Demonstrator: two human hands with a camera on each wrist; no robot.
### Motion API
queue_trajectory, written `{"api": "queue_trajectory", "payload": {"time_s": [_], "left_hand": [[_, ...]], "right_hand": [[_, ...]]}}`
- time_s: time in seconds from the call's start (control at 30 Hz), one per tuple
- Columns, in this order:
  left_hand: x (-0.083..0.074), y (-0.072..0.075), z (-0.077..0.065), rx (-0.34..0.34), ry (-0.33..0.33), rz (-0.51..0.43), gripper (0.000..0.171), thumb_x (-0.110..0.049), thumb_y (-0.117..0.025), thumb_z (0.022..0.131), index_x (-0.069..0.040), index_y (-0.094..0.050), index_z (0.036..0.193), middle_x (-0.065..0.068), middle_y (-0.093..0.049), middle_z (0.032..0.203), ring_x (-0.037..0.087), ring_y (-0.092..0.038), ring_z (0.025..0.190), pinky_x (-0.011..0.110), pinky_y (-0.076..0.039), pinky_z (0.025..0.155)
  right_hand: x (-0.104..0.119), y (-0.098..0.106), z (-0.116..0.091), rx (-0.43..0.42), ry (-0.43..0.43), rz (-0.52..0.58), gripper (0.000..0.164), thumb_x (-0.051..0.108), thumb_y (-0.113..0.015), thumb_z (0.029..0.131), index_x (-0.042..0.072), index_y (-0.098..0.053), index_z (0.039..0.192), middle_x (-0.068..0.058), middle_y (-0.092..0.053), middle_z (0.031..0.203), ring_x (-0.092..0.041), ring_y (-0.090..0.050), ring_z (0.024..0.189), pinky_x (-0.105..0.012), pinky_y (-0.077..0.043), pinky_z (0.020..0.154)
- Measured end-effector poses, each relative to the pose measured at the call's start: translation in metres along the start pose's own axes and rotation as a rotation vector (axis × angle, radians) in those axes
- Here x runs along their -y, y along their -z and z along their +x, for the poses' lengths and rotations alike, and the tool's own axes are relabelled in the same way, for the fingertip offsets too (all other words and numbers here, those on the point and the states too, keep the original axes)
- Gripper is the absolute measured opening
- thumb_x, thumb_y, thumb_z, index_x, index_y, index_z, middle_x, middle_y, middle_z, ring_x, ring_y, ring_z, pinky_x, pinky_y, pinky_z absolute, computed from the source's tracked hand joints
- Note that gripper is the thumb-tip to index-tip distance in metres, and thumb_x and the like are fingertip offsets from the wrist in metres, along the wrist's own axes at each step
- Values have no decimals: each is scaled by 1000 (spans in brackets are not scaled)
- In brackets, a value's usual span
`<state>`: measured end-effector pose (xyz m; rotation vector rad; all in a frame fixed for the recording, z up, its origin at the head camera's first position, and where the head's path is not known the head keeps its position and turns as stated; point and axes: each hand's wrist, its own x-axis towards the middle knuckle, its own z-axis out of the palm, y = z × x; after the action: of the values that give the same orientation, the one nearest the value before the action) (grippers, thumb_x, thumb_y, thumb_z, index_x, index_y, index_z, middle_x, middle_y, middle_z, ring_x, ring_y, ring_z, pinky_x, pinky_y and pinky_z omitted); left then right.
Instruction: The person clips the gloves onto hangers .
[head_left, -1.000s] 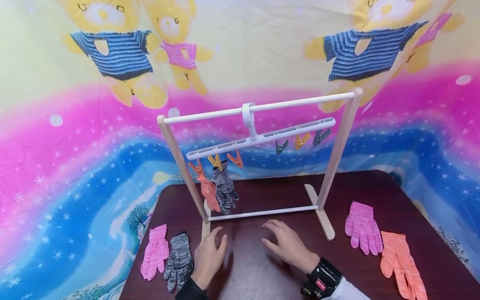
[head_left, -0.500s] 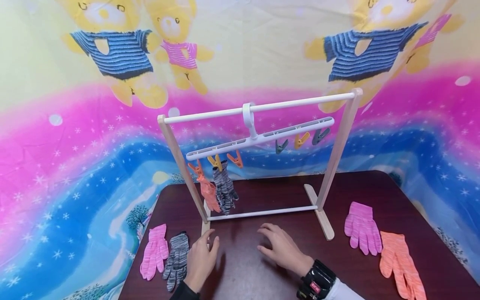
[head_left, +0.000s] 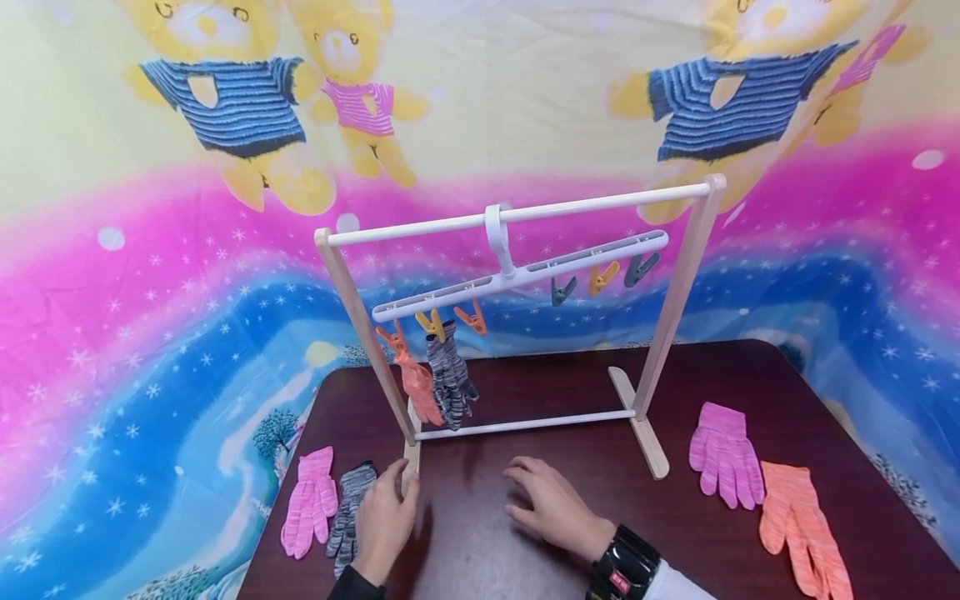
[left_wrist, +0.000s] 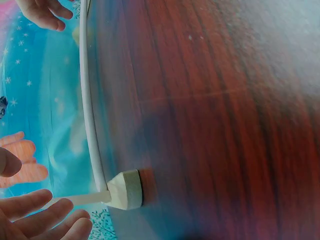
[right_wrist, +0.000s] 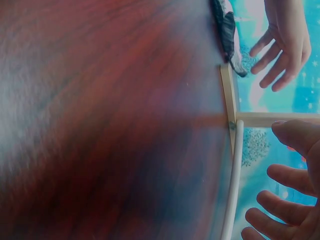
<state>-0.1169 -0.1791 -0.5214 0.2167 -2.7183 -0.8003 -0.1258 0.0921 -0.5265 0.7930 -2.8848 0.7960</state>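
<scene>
My left hand (head_left: 386,521) hovers over the table at the front left, fingers relaxed, holding nothing. It partly covers a grey-black knit glove (head_left: 347,510); beside that lies a pink glove (head_left: 310,502). My right hand (head_left: 558,508), also empty with loosely bent fingers, is above the table's middle. Behind both hands stands a drying rack (head_left: 525,427) with a white clip hanger (head_left: 517,275) hooked on its top bar. An orange glove (head_left: 420,387) hangs from the orange clothespin (head_left: 393,337) at the left end. Next to it a grey-black glove (head_left: 450,375) hangs from a yellow clothespin (head_left: 431,325).
Bare clothespins hang further right: an orange one (head_left: 471,317), a grey one (head_left: 562,292), a yellow one (head_left: 603,279) and another grey one (head_left: 641,271). On the table's right side lie a pink glove (head_left: 726,454) and an orange glove (head_left: 804,529). A printed cloth (head_left: 525,100) covers the wall behind.
Both hands have drifted left and slightly nearer the front edge. The left hand now covers more of the grey-black glove on the table. The gloves and rack have stayed in place.
</scene>
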Motion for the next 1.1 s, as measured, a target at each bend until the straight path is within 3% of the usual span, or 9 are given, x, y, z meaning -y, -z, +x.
{"api": "queue_trajectory", "payload": {"time_s": [0.2,0.63,0.93,1.1], "left_hand": [[6,2,-2,-1,22,18,33,-28,-66,95,-8,-71,122,16,-75,115,39,-72,99,54,-53,74],[20,12,1,15,77,38,35,-28,-64,95,-5,-70,122,22,-73,115,41,-72,98,55,-55,76],[35,18,-3,15,96,108,40,-29,-68,92,-5,-69,124,24,-72,117,46,-70,100,58,-54,75],[43,19,-3,56,123,168,47,-31,-70,90,-1,-66,127,25,-69,123,47,-68,104,59,-54,78]], "right_hand": [[8,-7,0,-1,38,-7,47,31,-80,85,9,-68,124,-5,-64,124,-22,-62,115,-45,-51,97],[18,-13,5,35,50,0,48,33,-78,86,10,-67,127,-5,-63,128,-21,-62,118,-43,-51,99],[22,-15,9,95,34,23,48,34,-76,88,10,-66,129,-6,-62,131,-22,-60,121,-44,-49,102],[25,-15,10,90,42,19,48,35,-76,89,11,-66,129,-5,-62,132,-21,-60,121,-44,-49,102]]}}
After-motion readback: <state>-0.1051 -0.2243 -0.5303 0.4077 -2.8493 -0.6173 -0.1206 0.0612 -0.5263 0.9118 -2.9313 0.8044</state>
